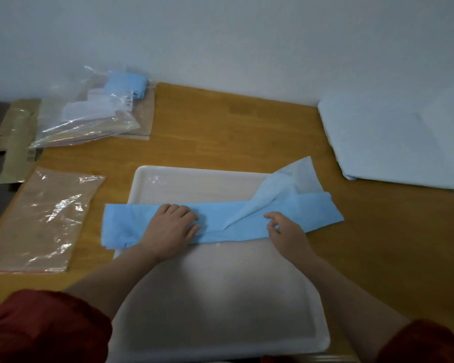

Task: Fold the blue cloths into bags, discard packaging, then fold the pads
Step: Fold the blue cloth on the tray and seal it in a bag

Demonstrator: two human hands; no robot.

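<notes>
**Operator:** Your red sleeves (45, 328) frame the white tray (220, 310). So where is the blue cloth (312, 213)?

**Guide:** It lies as a long band across the tray's far half. Your left grip (169, 227) is spread flat on its left part, fingers apart, pressing down. Your right grip (286, 231) sits at the near edge, right of centre, with thumb and forefinger curled together. I cannot tell whether they pinch cloth.

**Operator:** How do you want it done?

**Guide:** I'd tuck in the pale flap (291, 176) beyond your right grip, square the edges, then fold end to end. The band runs out past both grips and overhangs the tray onto the desk (247, 127). Your empty bag (42, 218) lies to the left.
</notes>
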